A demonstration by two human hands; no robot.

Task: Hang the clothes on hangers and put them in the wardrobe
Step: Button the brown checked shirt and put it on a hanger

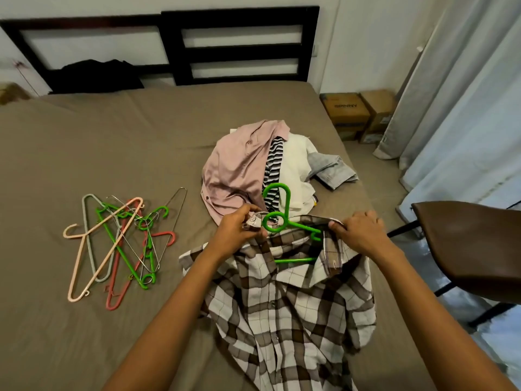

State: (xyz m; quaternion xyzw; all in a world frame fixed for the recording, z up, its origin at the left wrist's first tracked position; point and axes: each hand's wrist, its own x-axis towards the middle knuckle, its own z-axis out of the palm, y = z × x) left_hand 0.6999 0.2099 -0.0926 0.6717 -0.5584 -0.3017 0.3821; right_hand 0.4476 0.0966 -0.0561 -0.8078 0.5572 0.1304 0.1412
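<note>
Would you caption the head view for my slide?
Left hand and right hand grip a plaid shirt around a green hanger on the bed, beside clothes and spare hangers.

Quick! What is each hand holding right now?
Left hand: grips the plaid shirt at its collar, beside the green hanger.
Right hand: pinches the plaid shirt's other collar edge.

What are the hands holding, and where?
Both grip the plaid shirt at its collar: left hand at one end, right hand at the other, with the green hanger inside.
</note>
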